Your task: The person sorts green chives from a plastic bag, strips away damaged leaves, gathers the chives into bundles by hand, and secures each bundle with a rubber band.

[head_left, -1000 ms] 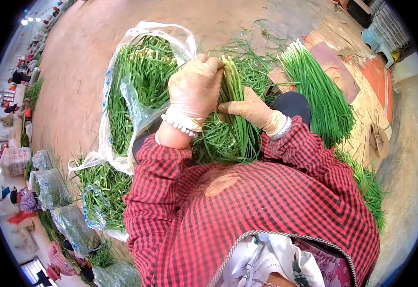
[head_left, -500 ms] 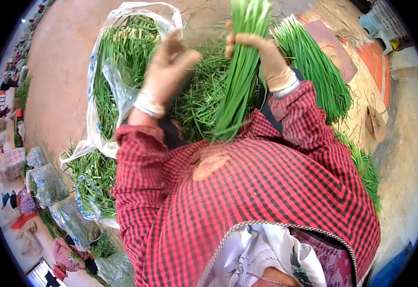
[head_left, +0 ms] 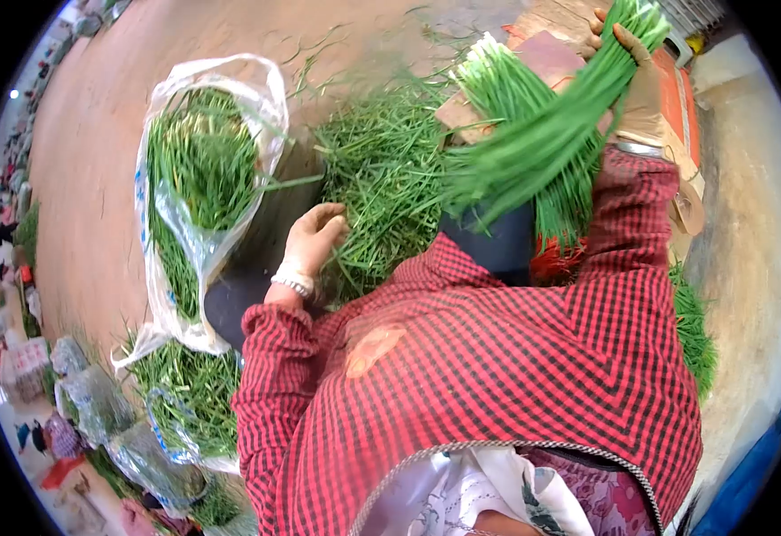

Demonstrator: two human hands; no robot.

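Raised at the upper right, my right hand [head_left: 632, 54] grips a bunch of long green stalks [head_left: 556, 134] near its pale ends. The leafy ends trail down to the left, blurred, over another bunch with white ends [head_left: 498, 76] that lies on a brown board [head_left: 551, 55]. My left hand [head_left: 315, 239], gloved and with a white bead bracelet at the wrist, is beside a loose heap of green leaves [head_left: 386, 170]. Its fingers are curled, and what they hold, if anything, cannot be made out.
An open white plastic bag [head_left: 270, 98] of green stalks stands at the left, with another leafy pile [head_left: 194, 393] below it. Filled clear bags [head_left: 96, 402] line the far left. More greens [head_left: 692, 330] lie at the right, near an orange sheet [head_left: 684, 107].
My right hand has carried the bunch up and to the right, over the white-ended bunch. My left hand has let go of the stalks and dropped to the lower left.
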